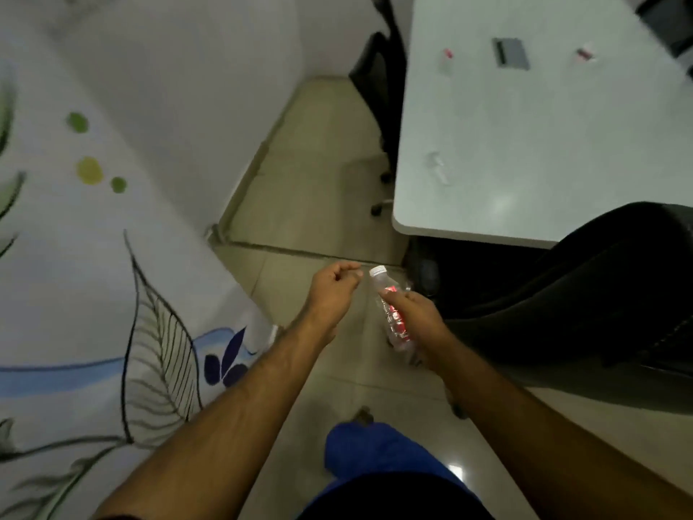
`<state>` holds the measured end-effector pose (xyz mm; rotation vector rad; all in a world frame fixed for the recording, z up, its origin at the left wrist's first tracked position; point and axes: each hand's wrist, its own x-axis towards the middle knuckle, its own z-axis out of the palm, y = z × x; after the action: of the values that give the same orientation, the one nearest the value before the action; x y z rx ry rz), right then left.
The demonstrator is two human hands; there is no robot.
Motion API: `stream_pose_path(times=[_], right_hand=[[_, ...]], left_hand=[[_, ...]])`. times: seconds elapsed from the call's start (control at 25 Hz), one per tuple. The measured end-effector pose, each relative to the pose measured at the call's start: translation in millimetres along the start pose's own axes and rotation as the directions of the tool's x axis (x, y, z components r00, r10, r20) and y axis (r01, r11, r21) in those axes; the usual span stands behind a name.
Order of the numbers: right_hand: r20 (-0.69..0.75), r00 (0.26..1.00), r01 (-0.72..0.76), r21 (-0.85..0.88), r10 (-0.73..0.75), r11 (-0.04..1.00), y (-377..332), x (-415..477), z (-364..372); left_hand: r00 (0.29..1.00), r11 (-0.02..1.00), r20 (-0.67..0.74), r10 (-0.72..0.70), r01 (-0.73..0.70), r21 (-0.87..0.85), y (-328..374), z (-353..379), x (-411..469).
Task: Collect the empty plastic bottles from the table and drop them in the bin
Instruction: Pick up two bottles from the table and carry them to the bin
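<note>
My right hand [416,313] grips a clear plastic bottle [390,305] with a white cap and a red label, held over the floor, cap pointing away from me. Just left of the cap, my left hand [333,285] is loosely curled with nothing in it. On the white table [525,144] at the upper right lie three more small clear bottles: one near the front left [437,167], one with a red label at the back left [447,60] and one at the back right [585,54]. No bin is in view.
A black office chair [585,294] stands at the right, against the table's near edge; another dark chair [382,91] is at the table's far left side. A painted wall [112,219] with leaf drawings fills the left. A grey card [510,52] lies on the table. Tiled floor [318,182] runs between.
</note>
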<state>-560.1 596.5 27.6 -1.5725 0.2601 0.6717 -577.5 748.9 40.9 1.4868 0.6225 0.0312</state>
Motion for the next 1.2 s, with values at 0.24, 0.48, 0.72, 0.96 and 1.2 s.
stream_pose_path(times=[0.24, 0.48, 0.72, 0.96, 1.2], right_hand=[[-0.414, 0.91, 0.098, 0.219, 0.001, 0.971, -40, 75, -14], [-0.545, 0.834, 0.145, 0.36, 0.082, 0.922, -87, 127, -24], [-0.647, 0.725, 0.164, 0.497, 0.237, 0.852, -131, 214, -44], [-0.688, 0.591, 0.098, 0.58, 0.422, 0.809, -158, 290, -48], [-0.726, 0.513, 0.135, 0.596, 0.459, 0.792, -152, 291, -36]], left_hand=[[0.985, 0.983, 0.17, -0.027, -0.004, 0.181, 44, 51, 125], [0.929, 0.907, 0.369, -0.029, -0.131, 0.401, 72, 118, 239], [0.932, 0.842, 0.337, -0.13, -0.075, 0.534, 93, 207, 386], [0.816, 0.763, 0.267, -0.513, 0.29, 0.578, 96, 263, 470], [0.779, 0.678, 0.432, -0.455, -0.012, 0.735, 84, 283, 473]])
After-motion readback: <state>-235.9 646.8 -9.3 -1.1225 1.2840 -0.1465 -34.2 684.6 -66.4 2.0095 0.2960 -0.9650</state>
